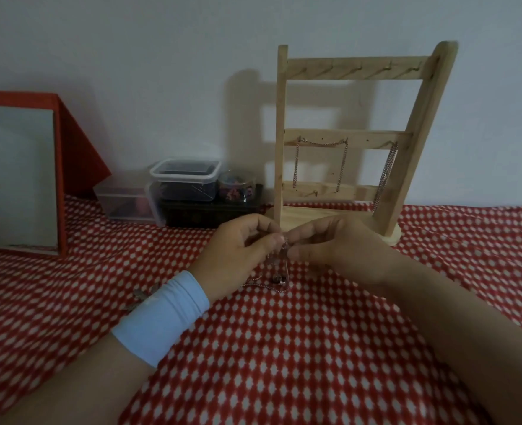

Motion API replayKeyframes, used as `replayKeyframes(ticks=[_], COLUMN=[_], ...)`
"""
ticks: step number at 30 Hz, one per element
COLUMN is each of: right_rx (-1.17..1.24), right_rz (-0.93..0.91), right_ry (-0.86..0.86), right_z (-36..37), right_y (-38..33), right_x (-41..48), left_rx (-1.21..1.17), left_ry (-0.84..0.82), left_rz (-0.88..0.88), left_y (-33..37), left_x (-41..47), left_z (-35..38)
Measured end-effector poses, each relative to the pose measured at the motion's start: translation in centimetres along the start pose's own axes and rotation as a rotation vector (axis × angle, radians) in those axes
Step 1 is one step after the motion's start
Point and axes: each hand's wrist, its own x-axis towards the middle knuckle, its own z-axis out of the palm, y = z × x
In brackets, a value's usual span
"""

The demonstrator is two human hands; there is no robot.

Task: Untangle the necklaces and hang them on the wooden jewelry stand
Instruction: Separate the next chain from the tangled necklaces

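A wooden jewelry stand [348, 139] with three peg rails stands against the wall at the back right. One chain [321, 144] is draped across two middle-rail pegs, and another chain [385, 173] hangs at the right. In front of the stand's base, my left hand [238, 256] and my right hand [330, 243] pinch a thin tangled necklace [279, 271] between fingertips. Its lower part with a small dark pendant rests on the red patterned cloth. Another bit of jewelry [141, 294] peeks out left of my white wristband.
Clear plastic boxes [183, 182] and a small round jar [236, 185] sit on a dark box against the wall, left of the stand. A red-framed mirror [17, 176] leans at the far left. The red cloth [284, 348] covers the whole surface.
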Motion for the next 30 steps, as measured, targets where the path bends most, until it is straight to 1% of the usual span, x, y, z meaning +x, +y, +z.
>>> replayKeyframes(ticks=[2, 5, 10, 12, 15, 17, 20, 22, 24, 26, 28, 30], right_rx=[-0.034, 0.048, 0.037, 0.044, 0.040, 0.045, 0.079, 0.131, 0.171, 0.143, 0.044, -0.067], right_rz=[0.010, 0.014, -0.065, -0.058, -0.063, -0.055, -0.054, -0.072, -0.087, -0.097, -0.115, -0.141], right_ry=[-0.013, -0.046, -0.026, -0.048, -0.133, -0.170, -0.182, -0.182, -0.157, -0.130, -0.089, -0.046], right_z=[0.0, 0.3, 0.2, 0.1, 0.2, 0.3, 0.3, 0.4, 0.3, 0.2, 0.3, 0.5], right_y=[0.1, 0.1, 0.2, 0.4, 0.5, 0.7, 1.1, 1.3, 1.4, 1.3, 1.0, 0.8], right_x=[0.0, 0.0, 0.1, 0.1, 0.2, 0.2, 0.4, 0.5, 0.7, 0.7, 0.5, 0.4], left_rx=[-0.006, 0.016, 0.009, -0.014, -0.025, 0.002, 0.116, 0.182, 0.170, 0.155, 0.098, -0.007], left_ry=[0.027, 0.003, -0.003, 0.020, 0.067, 0.113, 0.170, 0.136, 0.073, 0.040, 0.067, 0.108], left_rz=[0.009, 0.031, 0.070, 0.037, 0.030, 0.046, 0.075, 0.040, -0.023, -0.035, -0.028, -0.068], left_y=[0.1, 0.4, 0.3, 0.2, 0.0, 0.1, -0.1, -0.2, -0.3, -0.1, 0.0, 0.2], left_x=[0.2, 0.2, 0.1, 0.1, 0.1, 0.0, 0.0, -0.1, -0.3, -0.4, -0.4, -0.4], left_z=[-0.3, -0.7, -0.3, -0.1, 0.1, 0.3, 0.4, 0.4, 0.6, 0.8, 1.0, 1.1])
